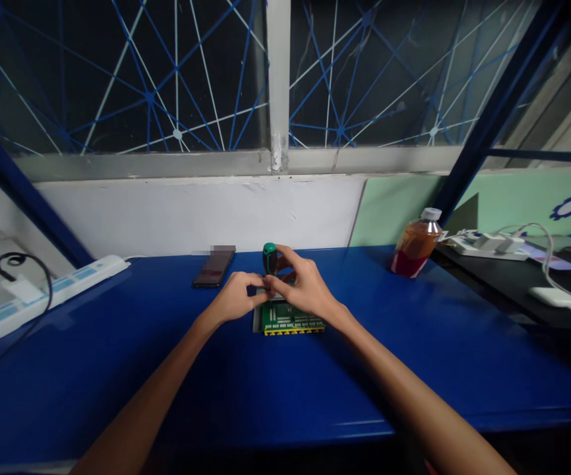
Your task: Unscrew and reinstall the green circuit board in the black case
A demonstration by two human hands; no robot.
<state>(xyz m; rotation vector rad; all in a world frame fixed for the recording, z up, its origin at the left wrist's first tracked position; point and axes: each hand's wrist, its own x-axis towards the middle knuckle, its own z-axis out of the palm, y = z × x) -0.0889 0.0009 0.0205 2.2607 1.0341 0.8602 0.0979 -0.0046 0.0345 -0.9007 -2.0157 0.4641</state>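
A screwdriver [270, 258] with a green and black handle stands upright over a green circuit board [293, 318]. My right hand [305, 284] is closed round it, the fingers at the handle and the thumb lower down. From the other side my left hand [239, 295] pinches close to the screwdriver's lower part; whatever its fingertips hold is hidden. The board lies on the blue table [177, 369], with a yellow strip of connectors along its near edge. Both hands cover its far left part, and the screwdriver's tip cannot be made out.
A dark phone [215, 266] lies behind my left hand. At the left is a white power strip [53, 297] with a plugged-in black cable. A bottle of reddish drink [417, 243] stands at the back right. Farther right, white chargers [555, 297] and cables lie on a black surface.
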